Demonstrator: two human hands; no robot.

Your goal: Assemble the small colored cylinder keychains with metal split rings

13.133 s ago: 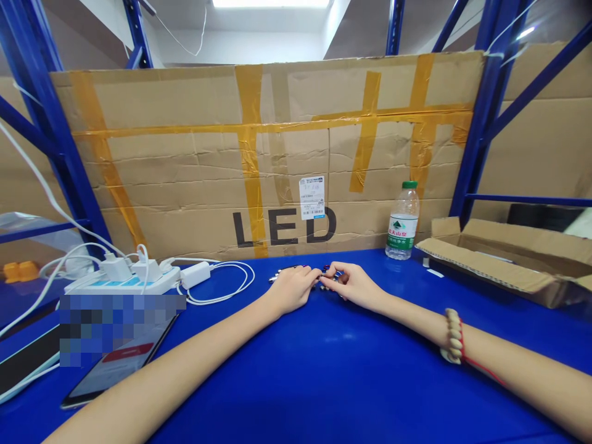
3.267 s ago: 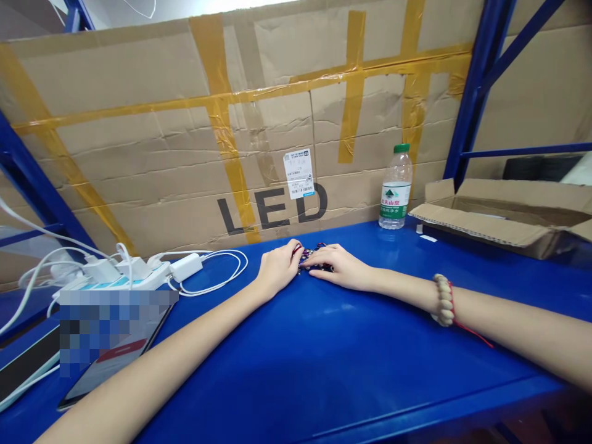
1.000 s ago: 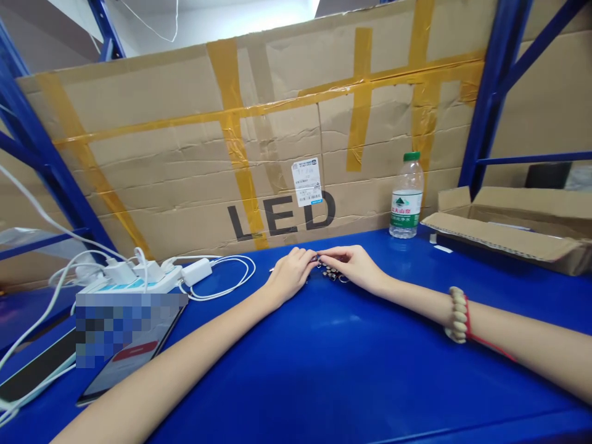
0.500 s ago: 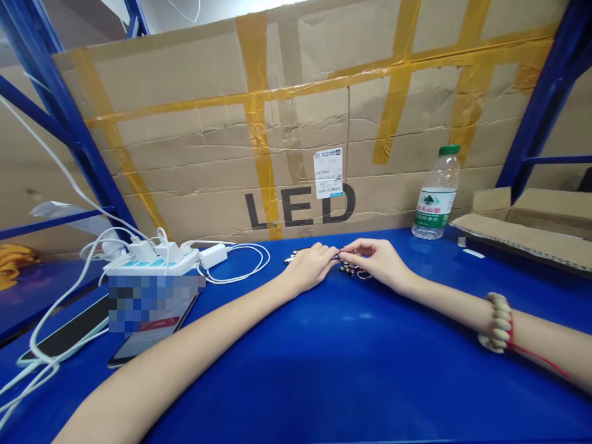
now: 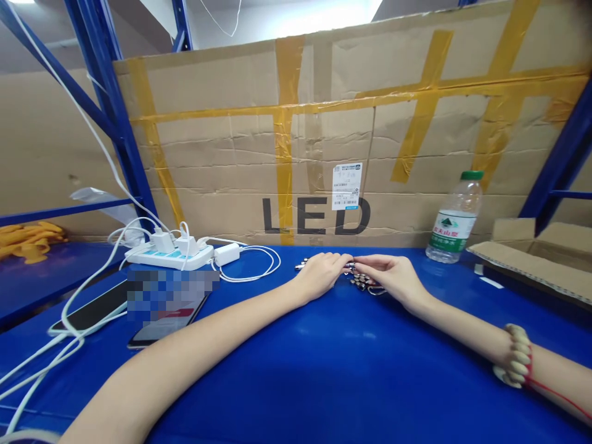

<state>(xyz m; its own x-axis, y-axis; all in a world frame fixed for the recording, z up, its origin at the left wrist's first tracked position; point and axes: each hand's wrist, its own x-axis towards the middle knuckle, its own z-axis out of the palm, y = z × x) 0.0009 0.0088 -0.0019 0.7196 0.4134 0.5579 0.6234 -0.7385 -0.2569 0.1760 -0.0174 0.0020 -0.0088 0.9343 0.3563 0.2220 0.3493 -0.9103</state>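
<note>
Near the back of the blue tabletop my two hands meet, fingertip to fingertip. A small shiny metal rod-like piece (image 5: pixel 350 265) shows between them. My right hand (image 5: pixel 398 279) pinches its right end between thumb and fingers. My left hand (image 5: pixel 322 275), back up, is closed around the other end, and its fingertips are mostly hidden. Under my right fingers lies a cluster of small shiny metal pieces (image 5: pixel 361 282), with a curved metal loop (image 5: pixel 377 291) beside it. More slim metal pieces (image 5: pixel 300 266) poke out behind my left hand. Their exact kind is too small to make out.
A white power strip (image 5: pixel 169 258) with plugs and cables lies at the left. In front of it are a phone (image 5: pixel 161 327) and another dark device (image 5: pixel 92 311). At the right stand a water bottle (image 5: pixel 453 225) and an open cardboard box (image 5: pixel 522 259). A large carton (image 5: pixel 222 179) closes off the back.
The view has shifted, so the whole scene sits further right and slightly lower. Both hands stay together at the metal piece, which shows a little more between the fingers.
</note>
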